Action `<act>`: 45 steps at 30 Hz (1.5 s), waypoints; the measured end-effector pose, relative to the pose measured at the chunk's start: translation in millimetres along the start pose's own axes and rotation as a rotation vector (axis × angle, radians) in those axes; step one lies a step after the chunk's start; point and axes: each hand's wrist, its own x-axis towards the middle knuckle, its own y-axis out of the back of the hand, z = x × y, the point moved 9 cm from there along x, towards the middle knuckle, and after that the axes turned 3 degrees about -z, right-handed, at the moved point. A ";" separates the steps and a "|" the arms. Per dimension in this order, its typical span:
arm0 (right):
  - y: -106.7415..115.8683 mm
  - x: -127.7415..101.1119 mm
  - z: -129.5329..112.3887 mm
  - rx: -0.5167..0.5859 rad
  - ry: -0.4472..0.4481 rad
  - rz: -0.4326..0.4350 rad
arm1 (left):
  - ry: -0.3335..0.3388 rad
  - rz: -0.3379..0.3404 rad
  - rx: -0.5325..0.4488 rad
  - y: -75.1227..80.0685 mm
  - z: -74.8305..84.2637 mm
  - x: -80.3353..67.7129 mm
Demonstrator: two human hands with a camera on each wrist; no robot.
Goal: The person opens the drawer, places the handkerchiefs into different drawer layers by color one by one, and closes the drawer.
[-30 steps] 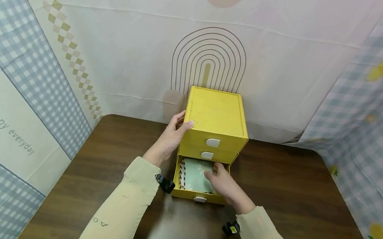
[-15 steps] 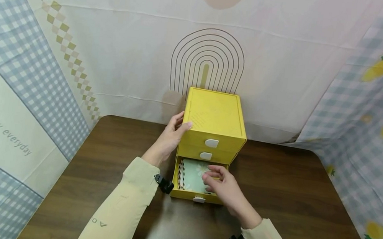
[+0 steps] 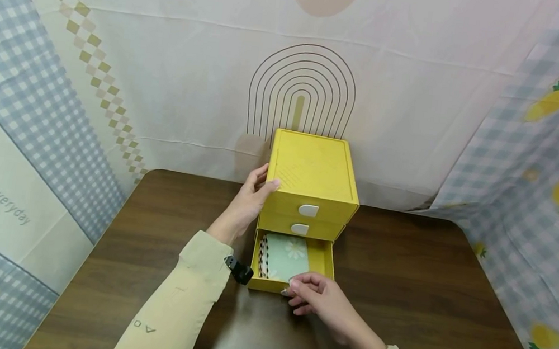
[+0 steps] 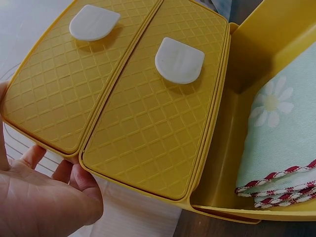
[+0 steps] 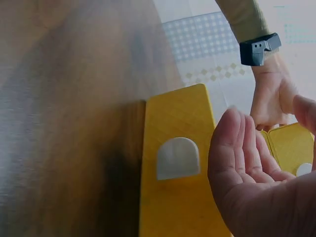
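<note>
A yellow desktop drawer cabinet (image 3: 316,167) stands at the back of the table. Its bottom drawer (image 3: 323,257) is pulled out, while the upper two are closed. Inside lies a folded mint-green cloth (image 4: 291,133) with white daisies and a red-and-white stitched edge. My left hand (image 3: 248,200) grips the cabinet's left side, thumb at the top edge and fingers against the side wall. Just over the bottom drawer's front is my right hand (image 3: 324,303), fingers loosely bent and nothing in them. The white tab handle (image 5: 178,159) of that drawer shows beside the fingers in the right wrist view.
Brown wood-grain tabletop (image 3: 414,300) surrounds the cabinet. A printed cloth backdrop (image 3: 192,87) hangs close behind it, with checked cloths (image 3: 512,124) along the sides.
My right hand has let go of the cloth, lifted out of the drawer and moved toward me to the drawer's front. The left hand keeps its grip on the cabinet.
</note>
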 end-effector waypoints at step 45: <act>8.4 24.1 62.3 0.212 -0.190 0.112 | -0.033 -0.014 -0.033 -4.7 -1.0 1.8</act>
